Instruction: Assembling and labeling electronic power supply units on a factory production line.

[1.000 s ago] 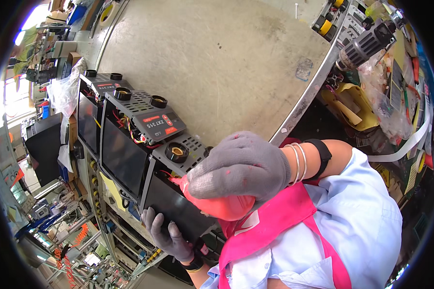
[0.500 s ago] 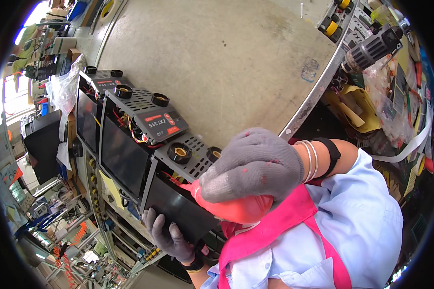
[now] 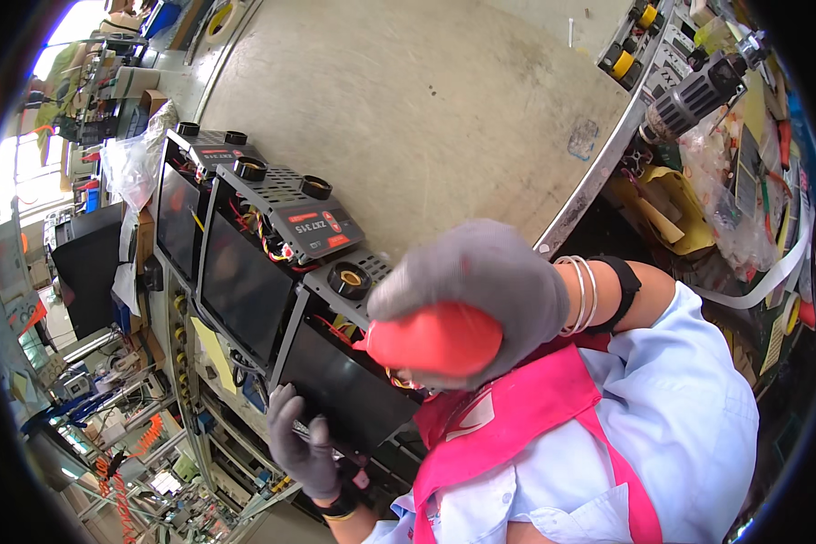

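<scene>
At the far left of my view hangs the black box (image 3: 91,272), flat-sided and matte, with orange coiled hoses (image 3: 122,494) nearer. Beyond them, the crinkled plastic bag (image 3: 136,168) sits beside a row of three metal cases (image 3: 313,218). I see smooth, dark side panels on these, grey tops punched with slots, and ringed black sockets with brassy centres; red and yellow wires (image 3: 267,240) spill along the open edges. The left hand (image 3: 306,451), in a knitted grey glove, holds nothing, fingers parted beside the nearest case's panel (image 3: 344,399); I can't tell whether it touches. To its right, the right hand (image 3: 494,290), gloved alike and blurred, is wrapped around a red object (image 3: 440,340). The table (image 3: 408,100) spreads beyond, beige and scuffed. At the far right I find a ribbed, dark grey power tool (image 3: 694,98) and creased yellow paper (image 3: 671,218).

The red object is above the nearest case's near edge: rounded, smooth, narrowing to a small tip that points left toward that case's wiring. The palm side of the grip is hidden from me.
</scene>
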`<state>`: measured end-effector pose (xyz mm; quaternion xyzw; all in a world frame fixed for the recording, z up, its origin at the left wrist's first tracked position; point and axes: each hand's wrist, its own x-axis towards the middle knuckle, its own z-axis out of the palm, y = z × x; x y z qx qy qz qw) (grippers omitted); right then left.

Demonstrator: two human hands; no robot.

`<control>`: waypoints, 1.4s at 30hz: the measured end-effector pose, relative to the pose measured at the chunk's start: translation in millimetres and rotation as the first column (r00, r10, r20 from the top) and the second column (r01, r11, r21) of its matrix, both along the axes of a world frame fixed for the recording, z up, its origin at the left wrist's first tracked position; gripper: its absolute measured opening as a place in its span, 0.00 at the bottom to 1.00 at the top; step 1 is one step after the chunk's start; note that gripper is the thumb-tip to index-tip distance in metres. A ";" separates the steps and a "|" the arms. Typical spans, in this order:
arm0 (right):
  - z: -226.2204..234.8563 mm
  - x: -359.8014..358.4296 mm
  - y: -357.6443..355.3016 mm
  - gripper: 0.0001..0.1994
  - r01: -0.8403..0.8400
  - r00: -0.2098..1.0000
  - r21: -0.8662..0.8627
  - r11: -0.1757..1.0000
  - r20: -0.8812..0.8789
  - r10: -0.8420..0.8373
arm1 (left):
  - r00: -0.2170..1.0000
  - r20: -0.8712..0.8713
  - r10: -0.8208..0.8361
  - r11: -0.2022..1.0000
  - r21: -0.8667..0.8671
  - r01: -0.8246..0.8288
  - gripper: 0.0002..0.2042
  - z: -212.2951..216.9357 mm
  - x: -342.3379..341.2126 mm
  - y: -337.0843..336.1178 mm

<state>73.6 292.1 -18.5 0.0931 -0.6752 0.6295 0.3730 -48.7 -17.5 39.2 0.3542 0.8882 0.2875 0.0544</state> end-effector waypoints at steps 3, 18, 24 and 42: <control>-2.0 -6.0 -4.3 0.21 0.059 0.998 -0.175 0.983 0.004 -0.059 | 1.000 -0.004 0.019 0.998 0.052 -0.019 0.19 23.6 -28.1 -4.9; 6.3 -49.7 27.5 0.17 0.081 0.997 -0.932 0.354 0.072 -0.040 | 0.989 -0.090 0.115 0.940 -0.312 -0.137 0.27 -35.3 -242.6 31.7; 23.9 -89.4 47.6 0.13 0.039 0.998 -0.933 0.358 0.053 0.029 | 0.995 -0.096 -0.023 0.957 -0.288 -0.006 0.29 -58.6 -264.6 30.9; 126.5 -130.1 123.9 0.15 0.193 0.976 -0.512 0.837 0.017 -0.215 | 0.932 0.289 -0.220 0.916 0.390 0.096 0.16 -15.0 -367.9 53.1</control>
